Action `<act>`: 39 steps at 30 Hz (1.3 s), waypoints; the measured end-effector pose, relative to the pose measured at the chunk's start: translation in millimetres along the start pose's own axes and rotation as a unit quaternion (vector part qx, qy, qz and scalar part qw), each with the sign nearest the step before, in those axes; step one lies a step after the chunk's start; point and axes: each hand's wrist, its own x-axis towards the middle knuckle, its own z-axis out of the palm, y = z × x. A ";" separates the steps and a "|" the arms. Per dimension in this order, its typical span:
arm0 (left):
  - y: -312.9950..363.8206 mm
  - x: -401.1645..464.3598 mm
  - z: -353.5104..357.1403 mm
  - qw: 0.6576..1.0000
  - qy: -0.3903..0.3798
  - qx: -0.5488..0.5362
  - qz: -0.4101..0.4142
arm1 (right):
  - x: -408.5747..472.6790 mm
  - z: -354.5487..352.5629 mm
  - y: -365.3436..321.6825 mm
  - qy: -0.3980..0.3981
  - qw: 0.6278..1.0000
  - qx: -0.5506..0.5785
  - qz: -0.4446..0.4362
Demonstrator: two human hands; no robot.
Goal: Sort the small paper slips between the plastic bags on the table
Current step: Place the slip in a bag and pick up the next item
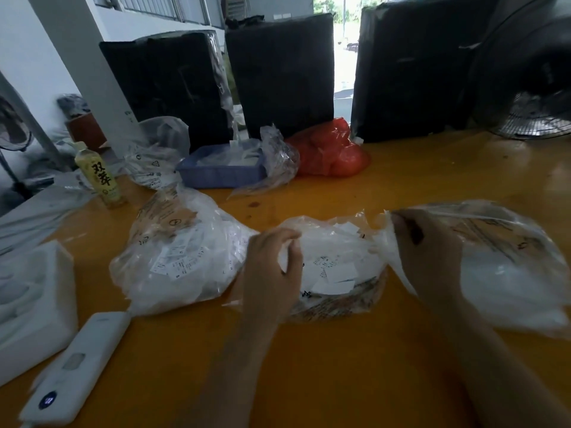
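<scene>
A: Nearest to us on the yellow worktop (324, 381), at the left, we see a white remote-like device (77, 366) lying flat, and beside it a white foam block (34, 307).

B: Then our two hands. We have the left hand (272, 273) on the left edge of the middle bag (336, 267), its fingers curled in a grip that pinches the plastic. Whether a slip is caught in that pinch, we cannot tell.

A: And the right hand (423, 257)?

B: It reaches into the mouth of the right bag (500, 267), partly veiled by the plastic. The fingers curl round the bag's edge, so we count that grip as holding the bag.

A: Where are the paper slips (333, 273)?

B: We see them piled loose in the middle bag, between our hands. More white slips fill the left bag (182, 257) and the right bag. The three bags lie in a row, the middle and right ones touching.

A: Farther back?

B: At the left a yellow drink bottle (99, 177) stands upright. Behind it are another clear bag (157, 152), a blue tray (225, 171) with white pieces in it, and a red bag (330, 152). At the far edge three black-wrapped boxes (281, 75) stand in a line, with a metal fan (537, 97) at the far right.
</scene>
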 end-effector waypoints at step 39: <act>-19.0 -29.1 25.8 0.856 -0.112 -0.377 -0.335 | -38.6 37.2 -26.6 -0.306 0.938 0.156 0.046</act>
